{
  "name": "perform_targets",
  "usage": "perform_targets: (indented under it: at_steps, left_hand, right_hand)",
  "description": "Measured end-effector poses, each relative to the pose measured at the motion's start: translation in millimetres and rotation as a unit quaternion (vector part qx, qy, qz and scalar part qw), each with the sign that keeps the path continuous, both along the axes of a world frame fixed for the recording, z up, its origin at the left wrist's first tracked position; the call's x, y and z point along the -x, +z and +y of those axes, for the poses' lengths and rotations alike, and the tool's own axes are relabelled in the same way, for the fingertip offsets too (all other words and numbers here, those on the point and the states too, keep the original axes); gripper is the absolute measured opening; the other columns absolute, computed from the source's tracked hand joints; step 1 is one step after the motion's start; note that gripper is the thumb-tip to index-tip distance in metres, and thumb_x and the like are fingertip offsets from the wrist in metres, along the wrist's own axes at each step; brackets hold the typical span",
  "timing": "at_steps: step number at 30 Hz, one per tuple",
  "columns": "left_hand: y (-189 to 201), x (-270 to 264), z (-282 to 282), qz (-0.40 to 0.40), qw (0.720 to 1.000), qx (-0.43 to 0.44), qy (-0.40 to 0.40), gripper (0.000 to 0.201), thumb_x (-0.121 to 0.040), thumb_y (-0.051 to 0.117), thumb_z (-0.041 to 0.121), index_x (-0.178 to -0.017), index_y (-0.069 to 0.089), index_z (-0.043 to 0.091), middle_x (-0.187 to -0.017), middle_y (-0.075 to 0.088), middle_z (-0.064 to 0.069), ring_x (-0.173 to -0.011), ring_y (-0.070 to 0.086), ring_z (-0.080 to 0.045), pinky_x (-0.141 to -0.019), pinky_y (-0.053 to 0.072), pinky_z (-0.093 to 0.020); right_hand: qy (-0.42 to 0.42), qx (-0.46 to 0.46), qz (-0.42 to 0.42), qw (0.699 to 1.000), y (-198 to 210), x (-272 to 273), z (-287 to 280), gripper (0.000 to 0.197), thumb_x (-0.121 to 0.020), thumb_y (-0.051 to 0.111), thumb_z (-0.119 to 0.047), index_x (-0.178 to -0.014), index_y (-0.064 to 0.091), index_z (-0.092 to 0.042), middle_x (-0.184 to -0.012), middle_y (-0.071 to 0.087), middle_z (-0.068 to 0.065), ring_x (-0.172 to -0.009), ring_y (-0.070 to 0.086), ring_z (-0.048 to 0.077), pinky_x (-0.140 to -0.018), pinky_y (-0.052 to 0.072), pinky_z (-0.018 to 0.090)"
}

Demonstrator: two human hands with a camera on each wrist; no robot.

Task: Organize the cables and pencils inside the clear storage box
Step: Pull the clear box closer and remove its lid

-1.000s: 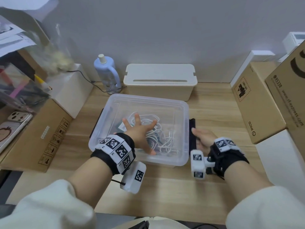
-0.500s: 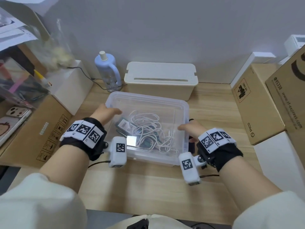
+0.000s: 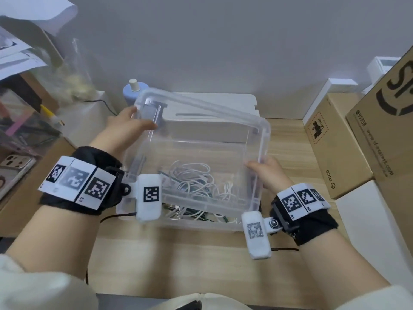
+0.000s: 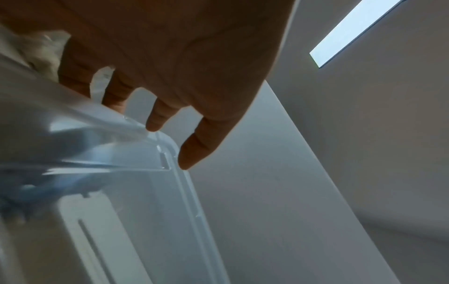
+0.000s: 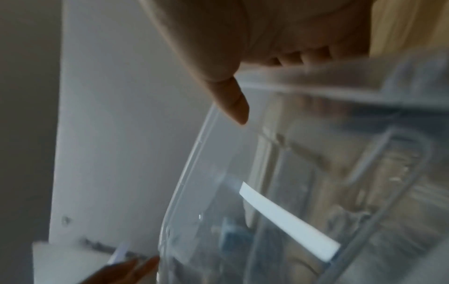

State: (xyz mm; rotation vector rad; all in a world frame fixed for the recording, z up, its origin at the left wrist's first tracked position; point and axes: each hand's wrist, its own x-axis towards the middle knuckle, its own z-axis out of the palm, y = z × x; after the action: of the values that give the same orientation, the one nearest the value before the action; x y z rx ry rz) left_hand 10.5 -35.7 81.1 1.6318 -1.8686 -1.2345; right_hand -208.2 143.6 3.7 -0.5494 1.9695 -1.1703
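Observation:
The clear storage box (image 3: 201,223) stands on the wooden table, with a tangle of white cables (image 3: 192,177) inside; darker thin items lie under them near the front wall. Its clear lid (image 3: 201,139) is lifted off and tilted, left end highest. My left hand (image 3: 127,128) grips the lid's left edge at the latch, thumb on top. My right hand (image 3: 268,173) grips the lid's right edge. In the left wrist view, fingers (image 4: 157,119) touch the lid (image 4: 136,182) rim. In the right wrist view, fingers (image 5: 291,59) curl over the blurred lid (image 5: 291,173).
A white lidded box (image 3: 223,104) and a blue bottle (image 3: 131,90) stand behind, against the wall. Cardboard boxes (image 3: 335,148) line the right side. On the left are another cardboard box (image 3: 33,209) and a phone (image 3: 13,166). Bare table (image 3: 178,265) lies in front.
My left hand left the top of the lid and took its left edge; the right hand took the right edge. The lid has come up off the box, tilted.

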Motion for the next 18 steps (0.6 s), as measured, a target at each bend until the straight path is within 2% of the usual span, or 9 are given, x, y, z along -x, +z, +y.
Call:
perform_targets:
  at_steps: [1,3,6,8,10,12,14,16,18]
  left_hand:
    - [3,7,1,0.007,1.0,0.018,-0.003,0.073,-0.082,0.063,0.03,-0.145,0.027,0.027,-0.153,0.023,-0.008,-0.134,0.034,-0.028,-0.107,0.029,-0.044]
    - [6,26,9,0.045,0.998,0.05,-0.017,0.071,-0.082,0.063,0.027,-0.144,0.029,0.025,-0.153,0.023,-0.007,-0.135,0.032,-0.027,-0.108,0.03,-0.041]
    - [1,52,28,0.138,0.985,0.07,-0.075,0.074,-0.076,0.067,0.024,-0.142,0.034,0.024,-0.15,0.028,-0.004,-0.136,0.031,-0.019,-0.109,0.026,-0.032]
    - [-10,64,39,0.128,0.98,0.101,-0.117,0.079,-0.067,0.069,0.029,-0.139,0.037,0.024,-0.15,0.022,-0.005,-0.138,0.024,-0.018,-0.109,0.018,-0.026]
    - [-26,74,51,0.098,0.977,0.097,-0.163,0.075,-0.072,0.073,0.022,-0.138,0.039,0.025,-0.151,0.02,-0.004,-0.139,0.02,-0.016,-0.104,0.017,-0.021]
    - [-42,83,64,0.088,0.965,0.015,-0.245,0.068,-0.074,0.073,0.018,-0.134,0.042,0.029,-0.145,0.034,-0.004,-0.134,0.032,-0.015,-0.101,0.028,-0.024]
    - [-48,89,71,0.091,0.938,-0.085,-0.322,0.057,-0.075,0.072,0.018,-0.125,0.047,0.033,-0.134,0.049,-0.002,-0.12,0.048,-0.011,-0.091,0.042,-0.022]
    - [-50,97,76,0.073,0.913,-0.12,-0.382,0.049,-0.079,0.071,0.012,-0.116,0.05,0.035,-0.129,0.055,0.001,-0.11,0.057,-0.008,-0.09,0.047,-0.024]
    - [-55,104,81,0.016,0.893,-0.123,-0.432,0.052,-0.078,0.071,0.01,-0.118,0.05,0.035,-0.128,0.055,0.004,-0.107,0.059,-0.01,-0.092,0.048,-0.027]
  right_hand:
    - [-0.03,0.024,-0.007,0.999,6,4,3,0.034,-0.084,0.061,-0.02,-0.113,0.051,-0.005,-0.108,0.064,0.01,-0.083,0.066,0.019,-0.073,0.056,0.032]
    - [-0.08,0.077,-0.016,0.994,20,16,13,0.033,-0.084,0.061,-0.02,-0.113,0.048,-0.009,-0.1,0.066,0.007,-0.06,0.067,0.011,-0.052,0.055,0.02]
    - [-0.158,0.169,-0.015,0.973,36,37,37,0.015,-0.087,0.058,-0.015,-0.101,0.053,-0.012,-0.087,0.069,0.007,-0.046,0.061,0.007,-0.043,0.05,0.016]
    - [-0.229,0.222,0.001,0.948,41,49,51,0.008,-0.086,0.058,-0.012,-0.089,0.054,-0.018,-0.087,0.068,0.009,-0.054,0.063,0.011,-0.052,0.053,0.023]
    - [-0.304,0.26,0.07,0.914,43,57,63,0.014,-0.082,0.059,-0.01,-0.085,0.051,-0.021,-0.086,0.065,0.006,-0.066,0.063,0.012,-0.062,0.051,0.026]
    - [-0.348,0.329,0.13,0.868,48,61,69,0.022,-0.079,0.057,-0.008,-0.085,0.044,-0.024,-0.084,0.063,0.006,-0.071,0.065,0.02,-0.058,0.051,0.026]
    - [-0.348,0.381,0.164,0.841,46,62,69,0.029,-0.083,0.051,-0.001,-0.084,0.038,-0.027,-0.083,0.061,0.003,-0.071,0.063,0.024,-0.058,0.05,0.028]
    - [-0.336,0.354,0.231,0.842,34,65,69,0.029,-0.084,0.052,-0.007,-0.09,0.042,-0.034,-0.089,0.06,-0.008,-0.081,0.064,0.019,-0.076,0.052,0.036]
    - [-0.293,0.259,0.306,0.868,15,67,71,0.033,-0.084,0.054,-0.013,-0.106,0.051,-0.037,-0.098,0.059,-0.016,-0.092,0.059,0.016,-0.086,0.048,0.038]
